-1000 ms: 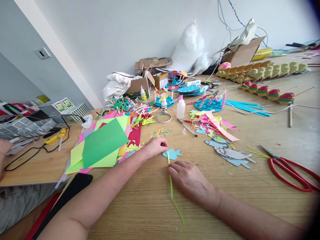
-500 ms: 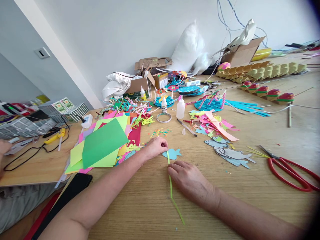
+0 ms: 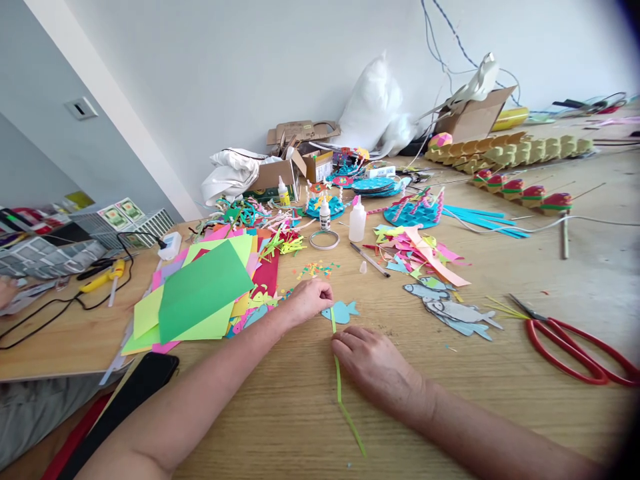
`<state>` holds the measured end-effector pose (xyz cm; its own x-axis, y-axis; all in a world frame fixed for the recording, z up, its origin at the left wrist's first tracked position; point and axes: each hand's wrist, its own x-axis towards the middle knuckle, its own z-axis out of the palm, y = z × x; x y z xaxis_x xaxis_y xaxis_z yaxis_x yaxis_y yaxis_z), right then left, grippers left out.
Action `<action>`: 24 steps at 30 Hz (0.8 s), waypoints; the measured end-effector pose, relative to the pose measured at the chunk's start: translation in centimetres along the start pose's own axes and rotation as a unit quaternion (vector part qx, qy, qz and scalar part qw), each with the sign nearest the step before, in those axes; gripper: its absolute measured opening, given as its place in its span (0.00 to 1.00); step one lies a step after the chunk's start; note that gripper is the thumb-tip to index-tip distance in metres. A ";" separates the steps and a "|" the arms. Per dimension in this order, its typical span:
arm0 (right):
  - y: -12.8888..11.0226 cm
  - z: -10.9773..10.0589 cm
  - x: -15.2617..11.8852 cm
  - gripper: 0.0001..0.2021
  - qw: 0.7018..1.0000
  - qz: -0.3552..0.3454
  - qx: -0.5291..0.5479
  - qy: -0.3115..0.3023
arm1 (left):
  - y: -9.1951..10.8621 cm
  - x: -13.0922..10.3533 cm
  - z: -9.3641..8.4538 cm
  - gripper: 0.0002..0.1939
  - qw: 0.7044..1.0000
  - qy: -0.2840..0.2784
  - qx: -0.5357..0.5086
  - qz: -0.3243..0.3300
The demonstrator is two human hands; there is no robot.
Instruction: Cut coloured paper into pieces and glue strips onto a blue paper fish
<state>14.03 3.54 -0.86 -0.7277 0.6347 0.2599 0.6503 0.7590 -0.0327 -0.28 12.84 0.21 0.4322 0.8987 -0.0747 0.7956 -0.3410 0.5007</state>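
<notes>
A narrow green paper strip runs across a blue paper fish and down the wooden table, bent near its lower part. My left hand pinches the strip's upper end at the fish's head. Lower down, my right hand has its fingers closed on the same strip, just below the fish. The fingertips of both hands partly cover the strip.
Coloured paper sheets lie at left, a black phone nearer. Glue bottles, a tape ring and a pen stand or lie ahead. Paper fish cutouts and red-handled scissors are at right. Another person's hand shows far left.
The whole view has shifted slightly, with the scene a little further left. Both hands keep their hold on the strip, almost unmoved relative to the fish.
</notes>
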 end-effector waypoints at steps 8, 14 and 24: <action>-0.1 0.2 -0.1 0.05 1.000 -0.002 -0.001 -0.001 | 0.3 -0.2 -0.2 0.05 1.000 0.004 0.009 0.009; -0.2 -0.2 -0.3 0.04 1.000 -0.012 0.001 -0.024 | 0.3 -0.2 -0.1 0.05 0.999 0.003 0.029 0.020; -1.4 -1.9 -1.0 0.04 0.998 -0.025 0.021 -0.051 | 0.4 -0.1 -0.2 0.06 0.997 -0.001 0.065 0.047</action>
<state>14.26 1.55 0.78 -0.7793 0.6051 0.1633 0.6039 0.7946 -0.0623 -0.08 12.72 0.58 0.5077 0.8609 -0.0340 0.8001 -0.4565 0.3892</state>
